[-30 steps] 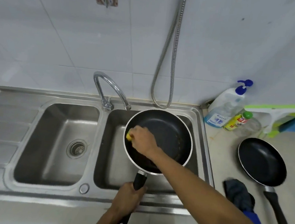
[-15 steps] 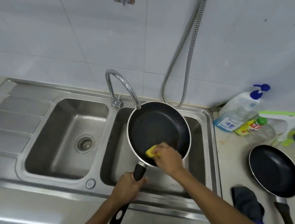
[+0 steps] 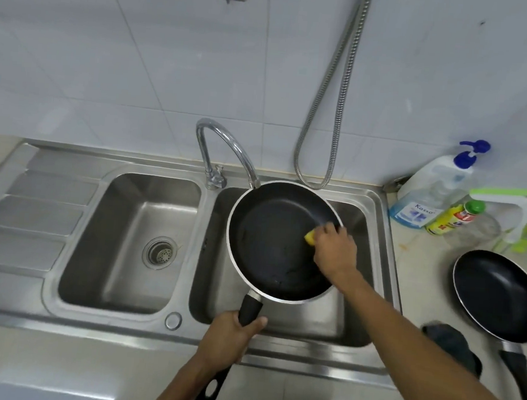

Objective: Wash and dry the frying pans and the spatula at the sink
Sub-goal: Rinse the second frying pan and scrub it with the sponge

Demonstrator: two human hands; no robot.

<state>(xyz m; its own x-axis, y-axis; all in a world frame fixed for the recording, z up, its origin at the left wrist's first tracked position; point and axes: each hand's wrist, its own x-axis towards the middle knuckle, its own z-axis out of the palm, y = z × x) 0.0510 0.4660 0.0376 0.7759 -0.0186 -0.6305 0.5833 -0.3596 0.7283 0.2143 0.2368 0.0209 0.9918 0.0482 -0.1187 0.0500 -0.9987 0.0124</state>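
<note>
A black frying pan (image 3: 268, 244) with a silver rim is held over the right basin of the steel sink (image 3: 376, 272). My left hand (image 3: 229, 339) grips its black handle near the front edge. My right hand (image 3: 334, 249) presses a yellow sponge (image 3: 309, 237) against the pan's inner right side. A second black frying pan (image 3: 497, 294) lies on the counter to the right, handle pointing toward me. No spatula can be made out.
The curved tap (image 3: 228, 153) ends above the pan's far rim, and a metal hose (image 3: 329, 110) hangs on the tiled wall. A dark cloth (image 3: 452, 347) lies by the second pan. Soap bottles (image 3: 429, 194) and a green-white tool (image 3: 520, 210) stand at back right. The left basin (image 3: 133, 240) holds only its drain.
My right hand has swept the sponge around the pan: from its left side, to the near edge by the handle, now to its right side. The left hand keeps its grip.
</note>
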